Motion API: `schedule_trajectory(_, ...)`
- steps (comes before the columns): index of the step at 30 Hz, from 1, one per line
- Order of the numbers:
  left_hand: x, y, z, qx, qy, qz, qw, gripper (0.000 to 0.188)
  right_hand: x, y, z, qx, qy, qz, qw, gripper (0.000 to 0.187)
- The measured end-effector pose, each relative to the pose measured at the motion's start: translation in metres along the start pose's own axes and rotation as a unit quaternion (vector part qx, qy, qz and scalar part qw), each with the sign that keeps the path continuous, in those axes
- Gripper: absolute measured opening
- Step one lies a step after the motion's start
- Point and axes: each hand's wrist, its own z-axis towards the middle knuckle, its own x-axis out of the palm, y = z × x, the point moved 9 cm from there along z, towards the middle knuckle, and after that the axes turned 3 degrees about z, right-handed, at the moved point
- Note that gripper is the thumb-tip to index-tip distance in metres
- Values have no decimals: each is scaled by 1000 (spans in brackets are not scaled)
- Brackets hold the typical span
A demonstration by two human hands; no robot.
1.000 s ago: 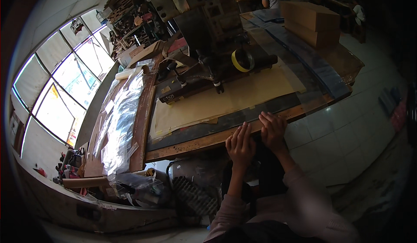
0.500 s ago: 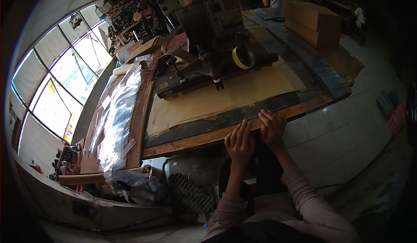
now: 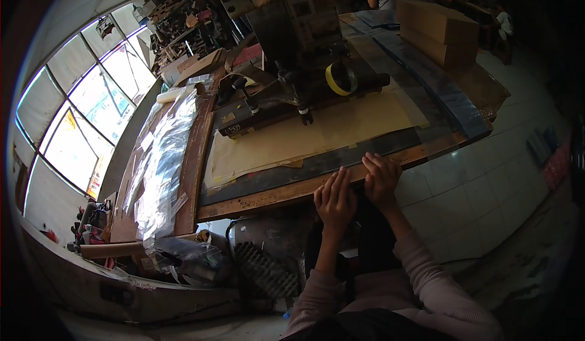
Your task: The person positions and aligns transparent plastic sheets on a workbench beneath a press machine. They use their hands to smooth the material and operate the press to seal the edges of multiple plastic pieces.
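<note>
Hardly moved: left hand and right hand, palms down, at table edge.

From my head, a wide fisheye camera looks steeply down and forward over a worktable. It sits above and just back from the table's near edge, close to my left hand and right hand there, with my forearms rising from below. The view reaches past the table's far end, takes in bright windows beyond its left side and tiled floor to its right, and curves into a dark rim.
</note>
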Motion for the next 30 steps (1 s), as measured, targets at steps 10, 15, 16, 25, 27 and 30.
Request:
schedule_trajectory(10, 0, 0, 0, -1, 3, -3, 1000, 34, -1, 1, 1, -1, -1, 2, 1000, 34)
schedule_trajectory(15, -1, 0, 0, -4, 5, -8, 1000, 34, -1, 2, 1, -5, -4, 1, 1000, 33)
schedule_trajectory(16, 0, 0, 0, -6, 6, -9, 1000, 35, -1, 1, 0, -4, -3, 1, 1000, 33)
schedule_trajectory(25, -2, 0, 1, -8, 4, -11, 1000, 34, -1, 2, 1, -3, -3, 2, 1000, 33)
schedule_trajectory(27, -1, 1, 0, -7, 4, -10, 1000, 34, -1, 2, 0, -3, -2, 0, 1000, 34)
schedule_trajectory(30, 0, 1, 0, -8, 8, -11, 1000, 34, -1, 2, 1, -4, 0, 0, 1000, 34)
